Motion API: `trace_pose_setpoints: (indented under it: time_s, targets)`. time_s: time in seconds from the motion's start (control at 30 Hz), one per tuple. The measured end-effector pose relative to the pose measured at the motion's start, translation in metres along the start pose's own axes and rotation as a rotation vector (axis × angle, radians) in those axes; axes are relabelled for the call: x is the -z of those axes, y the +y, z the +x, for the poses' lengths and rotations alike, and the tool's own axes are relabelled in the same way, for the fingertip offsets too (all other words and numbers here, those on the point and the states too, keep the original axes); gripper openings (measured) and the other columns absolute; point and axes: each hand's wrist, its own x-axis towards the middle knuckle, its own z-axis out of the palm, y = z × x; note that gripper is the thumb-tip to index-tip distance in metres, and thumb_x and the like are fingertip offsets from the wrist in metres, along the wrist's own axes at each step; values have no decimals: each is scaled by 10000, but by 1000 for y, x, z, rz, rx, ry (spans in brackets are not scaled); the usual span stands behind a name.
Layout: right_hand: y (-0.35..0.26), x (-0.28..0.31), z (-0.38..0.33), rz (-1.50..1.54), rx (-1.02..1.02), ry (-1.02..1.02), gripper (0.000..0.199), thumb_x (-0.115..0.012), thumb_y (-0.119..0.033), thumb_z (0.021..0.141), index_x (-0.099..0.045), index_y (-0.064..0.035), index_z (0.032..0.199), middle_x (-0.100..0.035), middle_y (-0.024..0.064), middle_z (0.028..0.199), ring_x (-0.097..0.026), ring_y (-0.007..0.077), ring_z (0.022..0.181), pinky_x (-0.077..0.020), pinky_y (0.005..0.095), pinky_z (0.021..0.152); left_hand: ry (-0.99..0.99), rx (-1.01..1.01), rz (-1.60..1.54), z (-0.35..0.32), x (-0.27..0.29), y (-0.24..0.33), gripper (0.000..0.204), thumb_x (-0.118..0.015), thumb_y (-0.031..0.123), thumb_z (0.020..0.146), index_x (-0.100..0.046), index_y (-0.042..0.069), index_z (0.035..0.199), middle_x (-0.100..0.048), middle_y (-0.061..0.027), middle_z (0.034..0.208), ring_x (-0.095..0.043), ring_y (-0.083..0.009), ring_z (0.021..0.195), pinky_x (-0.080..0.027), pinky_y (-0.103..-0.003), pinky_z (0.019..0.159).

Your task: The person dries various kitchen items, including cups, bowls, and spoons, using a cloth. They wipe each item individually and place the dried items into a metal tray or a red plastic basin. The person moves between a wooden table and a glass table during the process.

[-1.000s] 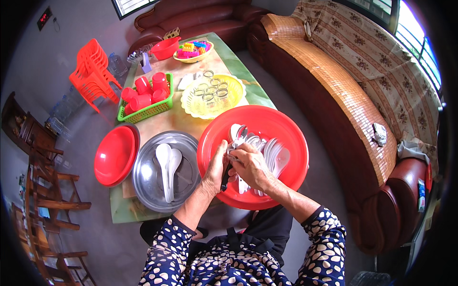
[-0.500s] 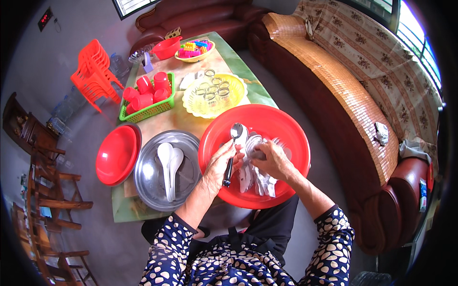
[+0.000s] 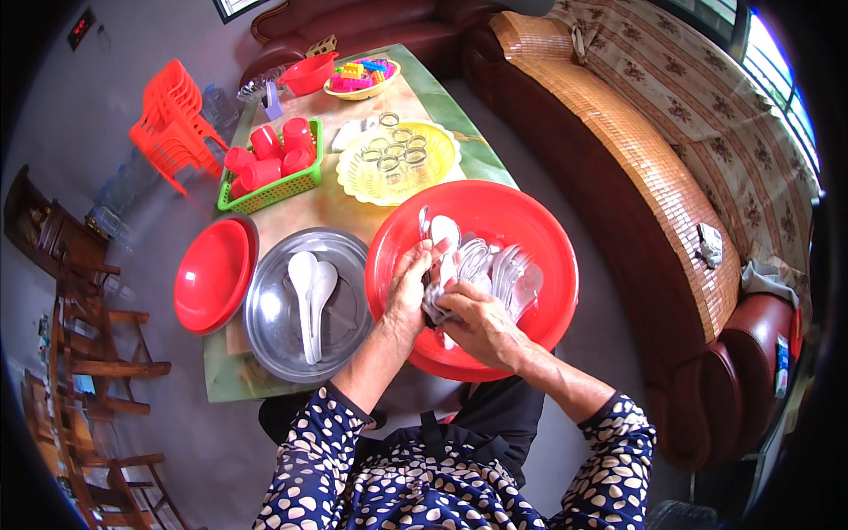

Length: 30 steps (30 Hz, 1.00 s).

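Over the large red basin, my left hand is closed round a metal spoon whose bowl points up, seen nearly edge-on. My right hand meets it, pinching a crumpled grey wad, perhaps a cloth, against the spoon's lower part. The spoon's dark handle is mostly hidden by the hands. Behind them in the basin lie a white spoon and a heap of pale forks and spoons. To the left, two white soup spoons rest in a grey metal basin.
Farther back stand a green basket of red cups, a scalloped yellow tray with several glasses, and a bowl of toy bricks. A red bowl overhangs the table's left edge. A sofa runs along the right.
My right hand has moved left and down from the cutlery heap to the spoon in my left hand, bringing the grey wad onto it. The spoon has turned more edge-on.
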Motion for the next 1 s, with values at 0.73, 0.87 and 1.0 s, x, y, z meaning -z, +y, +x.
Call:
trace_pose_setpoints:
  time_s: [0.73, 0.87, 1.0]
  targets:
    - [42, 8, 77, -156, -72, 375, 370, -639, -22, 678, -634, -81, 1043, -545, 149, 946, -571, 316, 889, -482, 372, 759, -132, -58, -15, -21, -23, 5, 299, -543, 58, 844, -530, 65, 1143, -598, -22, 996, -580, -135, 863, -513, -296, 703]
    - [35, 0, 65, -107, -57, 330, 347, -647, -7, 677, -639, -61, 1020, -563, 122, 961, -575, 293, 937, -486, 355, 775, -169, 4, -225, -12, -8, 7, 205, -474, 191, 897, -552, 86, 1055, -599, -25, 1012, -551, -148, 944, -480, -337, 783]
    - [38, 2, 42, -55, -49, 176, 310, -646, 24, 666, -634, -32, 971, -567, 123, 972, -584, 291, 918, -489, 347, 777, -128, -23, -249, -10, -15, 5, 190, -489, 233, 919, -551, 78, 1009, -612, -44, 982, -565, -163, 909, -479, -352, 788]
